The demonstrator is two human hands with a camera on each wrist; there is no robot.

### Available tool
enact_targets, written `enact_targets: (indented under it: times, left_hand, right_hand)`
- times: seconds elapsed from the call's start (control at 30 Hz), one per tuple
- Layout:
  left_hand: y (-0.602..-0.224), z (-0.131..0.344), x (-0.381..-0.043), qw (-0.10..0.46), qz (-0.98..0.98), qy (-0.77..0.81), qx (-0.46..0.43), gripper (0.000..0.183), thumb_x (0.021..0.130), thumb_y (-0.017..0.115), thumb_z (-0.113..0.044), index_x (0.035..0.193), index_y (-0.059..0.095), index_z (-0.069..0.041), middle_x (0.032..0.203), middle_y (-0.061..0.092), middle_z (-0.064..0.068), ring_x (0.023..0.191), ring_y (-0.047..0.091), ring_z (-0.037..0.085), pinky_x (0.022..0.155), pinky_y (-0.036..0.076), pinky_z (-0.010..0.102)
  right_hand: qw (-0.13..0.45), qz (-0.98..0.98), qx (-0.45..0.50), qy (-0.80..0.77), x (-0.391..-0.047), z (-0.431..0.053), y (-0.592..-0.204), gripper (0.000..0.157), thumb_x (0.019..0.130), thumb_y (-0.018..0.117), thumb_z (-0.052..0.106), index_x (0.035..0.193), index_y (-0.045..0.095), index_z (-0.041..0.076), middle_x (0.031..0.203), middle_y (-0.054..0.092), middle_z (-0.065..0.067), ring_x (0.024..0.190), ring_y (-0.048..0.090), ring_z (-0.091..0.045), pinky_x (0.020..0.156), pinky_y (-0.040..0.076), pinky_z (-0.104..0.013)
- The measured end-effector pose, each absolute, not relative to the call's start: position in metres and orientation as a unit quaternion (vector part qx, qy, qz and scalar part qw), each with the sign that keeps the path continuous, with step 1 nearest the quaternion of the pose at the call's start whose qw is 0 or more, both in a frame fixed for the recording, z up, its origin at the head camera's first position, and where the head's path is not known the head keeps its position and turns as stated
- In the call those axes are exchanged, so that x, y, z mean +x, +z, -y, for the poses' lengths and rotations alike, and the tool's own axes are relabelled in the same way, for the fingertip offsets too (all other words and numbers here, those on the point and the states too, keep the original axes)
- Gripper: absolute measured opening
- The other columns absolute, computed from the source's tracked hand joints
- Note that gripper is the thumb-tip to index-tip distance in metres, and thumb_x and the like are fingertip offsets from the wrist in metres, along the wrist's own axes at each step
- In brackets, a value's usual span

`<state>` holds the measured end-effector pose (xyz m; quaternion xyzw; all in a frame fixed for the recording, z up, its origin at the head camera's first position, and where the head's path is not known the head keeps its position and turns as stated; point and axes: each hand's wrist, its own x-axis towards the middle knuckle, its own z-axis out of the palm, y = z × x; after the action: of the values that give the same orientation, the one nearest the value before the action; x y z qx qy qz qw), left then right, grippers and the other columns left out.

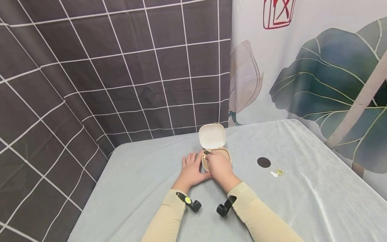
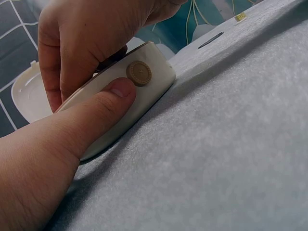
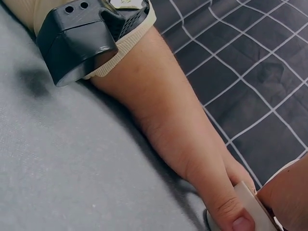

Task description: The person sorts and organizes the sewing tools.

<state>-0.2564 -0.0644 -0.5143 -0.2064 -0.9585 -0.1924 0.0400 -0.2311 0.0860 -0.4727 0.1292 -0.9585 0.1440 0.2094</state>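
Observation:
A small cream case [image 1: 212, 136] stands on the cloth with its white lid tipped back and a beige inside. My left hand [image 1: 189, 170] holds its near-left corner. The thumb presses the front wall below a round tan button [image 2: 139, 73], and the other fingers lie along the left side and the cloth. My right hand [image 1: 219, 164] reaches down into the case from above with bent fingers. A small dark piece [image 1: 207, 152] shows beside those fingertips; I cannot tell whether they pinch it. The right hand hides much of the inside.
On the cloth to the right lie a flat dark disc [image 1: 264, 162], a small white piece [image 1: 273, 174] and a yellowish ring [image 1: 279, 172]. Behind the table [image 1: 136, 188] hangs a dark gridded curtain [image 1: 136, 67], beside a leaf-patterned one [image 1: 329, 77]. Cameras sit on both wrists.

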Motion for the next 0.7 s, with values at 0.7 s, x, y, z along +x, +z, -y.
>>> enact_targets:
  times: [0.7]
  left_hand:
    - [-0.519, 0.064, -0.260, 0.040, 0.959, -0.189, -0.205, 0.115, 0.074, 0.065, -0.082, 0.162, 0.021, -0.022, 0.157, 0.036, 0.015, 0.150, 0.022, 0.035, 0.121, 0.004, 0.063]
  right_hand:
    - [0.215, 0.921, 0.191, 0.263, -0.228, -0.228, -0.459, 0.028, 0.094, 0.068, 0.015, 0.120, 0.068, 0.005, 0.107, 0.067, -0.012, 0.093, 0.065, -0.030, 0.078, 0.056, -0.050]
